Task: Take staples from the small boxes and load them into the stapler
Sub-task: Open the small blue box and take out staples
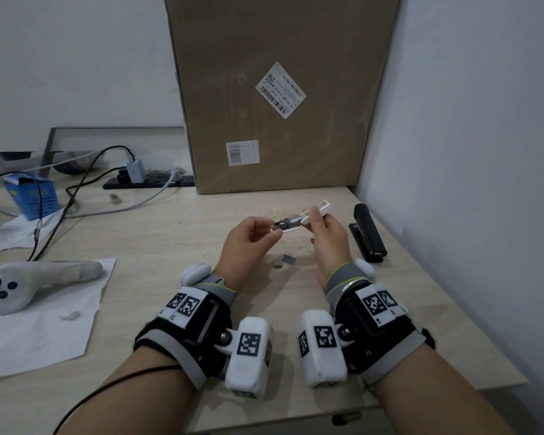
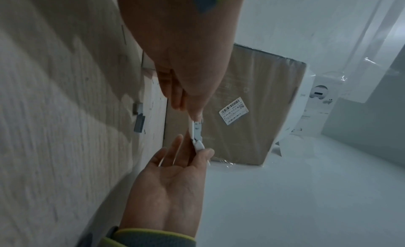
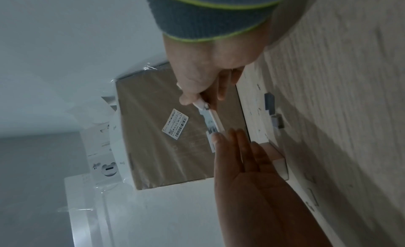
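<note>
Both hands hold a small white stapler (image 1: 299, 219) above the table (image 1: 157, 246), its metal magazine slid out toward the left. My left hand (image 1: 272, 230) pinches the metal end between thumb and forefinger. My right hand (image 1: 314, 218) grips the white plastic body. In the left wrist view the left hand (image 2: 188, 103) comes down onto the stapler (image 2: 197, 129), and the right hand (image 2: 175, 181) holds it from below. In the right wrist view the right hand (image 3: 203, 74) clasps the stapler (image 3: 213, 119) and the left hand (image 3: 252, 181) touches its tip. Loose grey staple strips (image 1: 285, 260) lie on the table under the hands.
A black stapler (image 1: 366, 233) lies to the right near the wall. A large cardboard box (image 1: 280, 89) stands at the back. On the left are a sheet of paper (image 1: 44, 324) with a white controller (image 1: 29, 284), a blue carton (image 1: 32, 196), cables and a power strip (image 1: 148, 182).
</note>
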Available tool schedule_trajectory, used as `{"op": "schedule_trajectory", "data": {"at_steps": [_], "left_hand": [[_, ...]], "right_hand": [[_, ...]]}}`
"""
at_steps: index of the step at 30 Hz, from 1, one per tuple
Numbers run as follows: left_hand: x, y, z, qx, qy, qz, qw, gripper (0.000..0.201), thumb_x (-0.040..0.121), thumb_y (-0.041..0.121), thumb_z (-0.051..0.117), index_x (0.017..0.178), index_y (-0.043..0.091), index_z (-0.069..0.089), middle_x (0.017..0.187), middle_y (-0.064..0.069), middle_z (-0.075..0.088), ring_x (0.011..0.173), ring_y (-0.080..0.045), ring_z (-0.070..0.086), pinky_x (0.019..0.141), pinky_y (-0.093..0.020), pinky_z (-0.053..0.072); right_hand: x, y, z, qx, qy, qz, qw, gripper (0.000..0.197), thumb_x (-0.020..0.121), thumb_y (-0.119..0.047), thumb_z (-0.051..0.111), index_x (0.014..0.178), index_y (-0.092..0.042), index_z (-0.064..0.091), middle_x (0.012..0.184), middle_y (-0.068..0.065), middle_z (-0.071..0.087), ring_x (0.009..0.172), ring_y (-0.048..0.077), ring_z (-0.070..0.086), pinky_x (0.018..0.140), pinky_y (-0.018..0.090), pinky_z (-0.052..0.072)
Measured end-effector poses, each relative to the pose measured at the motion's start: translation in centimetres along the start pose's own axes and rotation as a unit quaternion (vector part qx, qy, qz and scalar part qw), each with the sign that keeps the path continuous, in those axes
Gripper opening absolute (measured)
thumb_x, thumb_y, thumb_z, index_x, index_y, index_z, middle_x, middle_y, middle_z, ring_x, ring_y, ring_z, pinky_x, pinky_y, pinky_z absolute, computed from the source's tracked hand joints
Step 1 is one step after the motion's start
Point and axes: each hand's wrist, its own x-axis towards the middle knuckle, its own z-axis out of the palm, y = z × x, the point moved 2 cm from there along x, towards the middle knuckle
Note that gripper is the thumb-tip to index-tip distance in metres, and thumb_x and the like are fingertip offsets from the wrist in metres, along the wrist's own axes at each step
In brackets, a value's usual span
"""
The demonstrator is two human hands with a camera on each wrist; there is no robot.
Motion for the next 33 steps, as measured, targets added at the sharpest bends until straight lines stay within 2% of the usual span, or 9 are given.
{"op": "schedule_trajectory", "data": {"at_steps": [2, 4, 10, 14, 19, 24, 28, 30, 33], "left_hand": [[0.2, -0.2, -0.1, 0.091, 0.002, 0.015, 0.996, 0.023, 0.081, 0.023, 0.070, 0.099, 0.013, 0.060, 0.091, -0.005, 0.065, 0.079, -0.012, 0.058, 0.069, -0.015, 0.047], [0.2, -0.1, -0.4, 0.195, 0.009, 0.039, 0.980, 0.023, 0.078, 0.028, 0.072, 0.092, 0.015, 0.059, 0.088, -0.004, 0.065, 0.078, -0.014, 0.058, 0.069, -0.020, 0.046], [-0.6, 0.0, 0.2, 0.408, -0.043, 0.035, 0.911, 0.036, 0.066, 0.054, 0.071, 0.078, 0.022, 0.060, 0.082, 0.006, 0.065, 0.081, -0.015, 0.058, 0.081, -0.034, 0.041], [-0.6, 0.2, 0.3, 0.453, -0.065, 0.058, 0.887, 0.023, 0.072, 0.045, 0.068, 0.078, 0.024, 0.060, 0.085, 0.006, 0.064, 0.089, -0.019, 0.058, 0.079, -0.032, 0.032], [-0.6, 0.2, 0.6, 0.475, -0.069, 0.070, 0.874, 0.014, 0.079, 0.035, 0.061, 0.082, 0.022, 0.065, 0.093, 0.002, 0.067, 0.096, -0.022, 0.056, 0.080, -0.032, 0.028], [-0.5, 0.1, 0.5, 0.473, -0.066, 0.066, 0.876, 0.015, 0.082, 0.021, 0.054, 0.090, 0.022, 0.067, 0.097, 0.002, 0.070, 0.098, -0.022, 0.058, 0.083, -0.031, 0.031], [-0.3, -0.1, 0.2, 0.413, -0.047, 0.051, 0.908, 0.015, 0.082, 0.017, 0.058, 0.092, 0.019, 0.069, 0.097, -0.001, 0.072, 0.097, -0.025, 0.061, 0.091, -0.037, 0.043], [0.0, 0.0, -0.2, 0.358, -0.008, 0.062, 0.931, 0.013, 0.083, 0.016, 0.060, 0.093, 0.015, 0.069, 0.097, -0.003, 0.071, 0.094, -0.026, 0.062, 0.089, -0.042, 0.046], [0.1, 0.6, -0.7, 0.268, 0.050, 0.119, 0.955, 0.010, 0.084, 0.014, 0.062, 0.092, 0.011, 0.068, 0.093, -0.005, 0.068, 0.085, -0.024, 0.063, 0.076, -0.047, 0.054]], "right_hand": [[0.4, 0.2, -0.6, -0.004, 0.053, -0.005, 0.999, 0.027, 0.093, -0.040, 0.049, 0.079, -0.021, 0.062, 0.088, 0.001, 0.067, 0.080, 0.011, 0.059, 0.063, 0.020, 0.039], [0.8, 0.4, -1.0, -0.017, 0.089, -0.009, 0.996, 0.028, 0.092, -0.042, 0.049, 0.080, -0.021, 0.062, 0.089, 0.004, 0.067, 0.081, 0.014, 0.059, 0.063, 0.021, 0.038], [1.0, 0.6, -1.0, -0.030, 0.104, -0.009, 0.994, 0.023, 0.092, -0.040, 0.050, 0.083, -0.021, 0.060, 0.089, -0.001, 0.068, 0.088, 0.015, 0.066, 0.074, 0.028, 0.042], [1.0, 0.9, -0.8, -0.001, 0.079, 0.016, 0.997, 0.026, 0.093, -0.035, 0.050, 0.099, -0.013, 0.062, 0.095, -0.001, 0.070, 0.080, 0.007, 0.068, 0.070, 0.024, 0.047], [0.9, 1.0, -0.7, 0.024, 0.060, 0.029, 0.997, 0.024, 0.094, -0.033, 0.051, 0.101, -0.013, 0.060, 0.092, -0.001, 0.068, 0.078, 0.010, 0.068, 0.070, 0.026, 0.050], [1.0, 1.1, -0.6, 0.036, 0.053, 0.030, 0.998, 0.021, 0.094, -0.030, 0.051, 0.103, -0.012, 0.059, 0.094, 0.003, 0.067, 0.080, 0.014, 0.067, 0.071, 0.024, 0.052], [1.1, 1.4, -0.5, 0.044, 0.040, 0.026, 0.998, 0.015, 0.094, -0.029, 0.052, 0.086, -0.018, 0.059, 0.087, 0.001, 0.068, 0.086, 0.020, 0.067, 0.071, 0.025, 0.051], [1.1, 1.4, -0.4, 0.047, 0.030, 0.023, 0.998, 0.018, 0.094, -0.028, 0.052, 0.080, -0.020, 0.059, 0.083, 0.000, 0.067, 0.085, 0.021, 0.066, 0.070, 0.024, 0.050], [0.8, 1.2, -0.1, 0.057, 0.000, 0.027, 0.998, 0.018, 0.095, -0.026, 0.051, 0.081, -0.019, 0.059, 0.085, 0.002, 0.067, 0.085, 0.020, 0.065, 0.070, 0.023, 0.051]]}}
